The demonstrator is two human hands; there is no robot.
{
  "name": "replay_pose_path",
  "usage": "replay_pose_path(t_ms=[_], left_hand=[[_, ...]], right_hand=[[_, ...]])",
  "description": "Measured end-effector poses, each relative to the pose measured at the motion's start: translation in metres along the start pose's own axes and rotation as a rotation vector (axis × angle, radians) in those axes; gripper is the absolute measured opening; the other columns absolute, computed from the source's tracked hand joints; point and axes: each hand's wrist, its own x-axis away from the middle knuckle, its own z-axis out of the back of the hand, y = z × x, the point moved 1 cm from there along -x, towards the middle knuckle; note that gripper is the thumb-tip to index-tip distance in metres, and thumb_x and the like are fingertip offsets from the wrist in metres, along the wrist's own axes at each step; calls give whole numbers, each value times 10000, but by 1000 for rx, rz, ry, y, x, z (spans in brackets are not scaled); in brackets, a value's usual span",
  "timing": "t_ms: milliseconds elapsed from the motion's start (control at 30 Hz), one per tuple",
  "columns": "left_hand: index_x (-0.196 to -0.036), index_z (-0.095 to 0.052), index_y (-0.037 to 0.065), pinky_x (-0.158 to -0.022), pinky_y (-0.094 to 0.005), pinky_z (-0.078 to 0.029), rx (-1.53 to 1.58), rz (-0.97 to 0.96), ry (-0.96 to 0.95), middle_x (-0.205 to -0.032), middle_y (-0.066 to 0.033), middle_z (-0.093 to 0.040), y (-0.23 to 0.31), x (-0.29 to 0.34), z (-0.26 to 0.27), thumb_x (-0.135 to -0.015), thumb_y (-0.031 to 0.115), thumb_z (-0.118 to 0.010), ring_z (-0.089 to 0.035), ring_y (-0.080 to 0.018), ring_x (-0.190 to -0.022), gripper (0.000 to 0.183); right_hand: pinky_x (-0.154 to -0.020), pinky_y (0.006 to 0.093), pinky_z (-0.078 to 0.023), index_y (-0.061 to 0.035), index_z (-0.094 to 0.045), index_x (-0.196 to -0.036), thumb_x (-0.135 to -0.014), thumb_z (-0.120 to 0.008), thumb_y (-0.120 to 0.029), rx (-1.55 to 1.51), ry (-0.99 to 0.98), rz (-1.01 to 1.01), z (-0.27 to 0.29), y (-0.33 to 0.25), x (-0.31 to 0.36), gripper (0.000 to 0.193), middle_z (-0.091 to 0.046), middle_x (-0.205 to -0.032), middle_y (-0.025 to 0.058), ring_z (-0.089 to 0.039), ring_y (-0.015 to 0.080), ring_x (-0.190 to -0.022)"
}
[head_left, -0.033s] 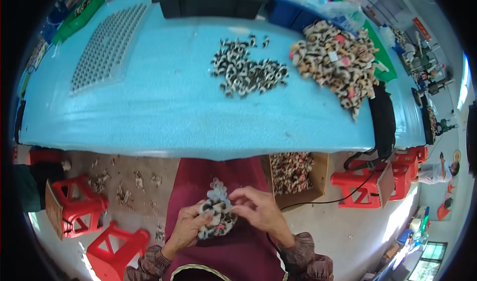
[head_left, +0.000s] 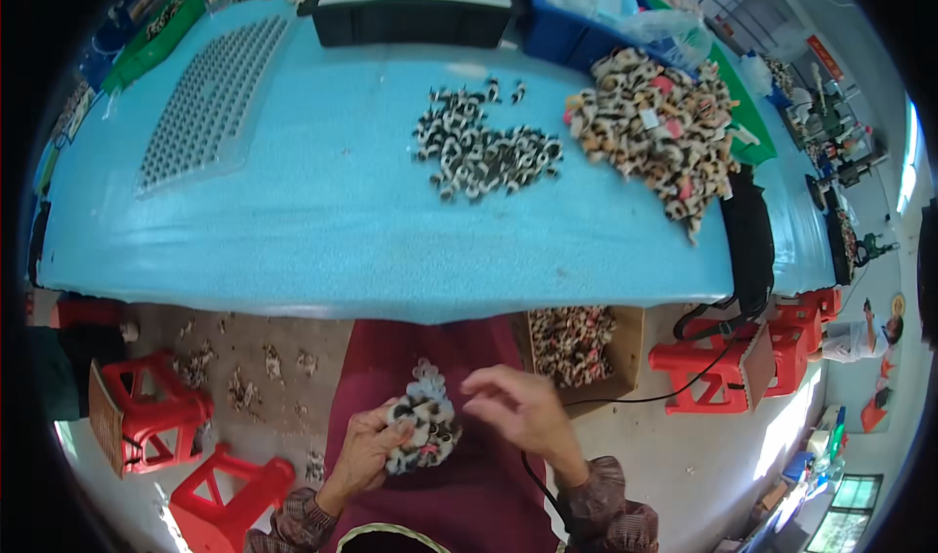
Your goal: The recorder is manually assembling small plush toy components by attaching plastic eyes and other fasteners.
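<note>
Low over my maroon apron (head_left: pixel 386 353), my left hand (head_left: pixel 363 452) is closed round a clump of furry plush (head_left: pixel 425 438) in white, black and brown, with a small pink spot. A cluster of clear plastic rings (head_left: pixel 427 381) sticks out from the clump's far end. Just right of it, my right hand (head_left: pixel 525 411) hangs apart from the plush, fingers loosely spread and slightly blurred, with nothing visible in them. Ahead on the blue-covered table (head_left: pixel 293 240) lie a pile of small black-and-white pieces (head_left: pixel 489 152) and a bigger heap of spotted plush pieces (head_left: pixel 655 128).
A clear tray with rows of small cups (head_left: pixel 210 104) lies at the table's left. At the back stand a black bin (head_left: pixel 415 25) and a blue bin (head_left: pixel 557 35). Below are a cardboard box (head_left: pixel 630 358) of plush, red stools (head_left: pixel 230 494) and a black cable (head_left: pixel 625 399).
My right hand has drawn off the plush clump, a little to the right. My left hand keeps hold of it in nearly the same place.
</note>
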Motion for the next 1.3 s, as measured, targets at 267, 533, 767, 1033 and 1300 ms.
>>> replay_pose_path(t_ms=[267, 533, 767, 1033, 1300], left_hand=[[-1053, -610, -45, -749, -289, -550, 41, 7, 34, -920, -67, -660, -4, -3, 4, -878, 118, -623, -634, -135, -801, 239], [-1037, -615, -53, -690, -291, -568, 116, -6, 112, -899, -87, -663, -2, -7, 7, -869, 89, -625, -631, -132, -743, 221], [-1003, -625, -47, -680, -290, -565, 151, -39, 154, -855, -71, -662, 0, -7, 15, -850, 78, -645, -620, -122, -713, 199], [-951, -637, -36, -677, -268, -544, 144, -11, 155, -833, -51, -654, 0, -11, 13, -849, 90, -651, -613, -113, -712, 163], [-925, -641, -30, -678, -247, -531, 122, -17, 132, -836, -40, -647, 0, -18, 16, -857, 94, -646, -597, -101, -706, 142]], right_hand=[[-627, 215, -467, 8, -650, -912, -800, -624, -5, 80, 354, 166, 90, -32, -83, 116, -646, -780, 37, -575, 69, -687], [-612, 333, -494, -53, -639, -917, -727, -677, -16, 479, 475, 361, 86, -25, -150, 197, -632, -802, 103, -627, 234, -675], [-654, 357, -487, -73, -629, -889, -712, -685, -15, 619, 471, 356, 82, -29, -155, 194, -617, -823, 88, -624, 253, -716], [-601, 266, -472, -14, -594, -965, -717, -665, 51, 511, 333, 281, 92, -34, -148, 265, -609, -790, 56, -582, 155, -656], [-563, 301, -463, -27, -595, -954, -672, -749, -35, 638, 442, 343, 94, -36, -142, 322, -586, -752, 52, -552, 164, -627]])
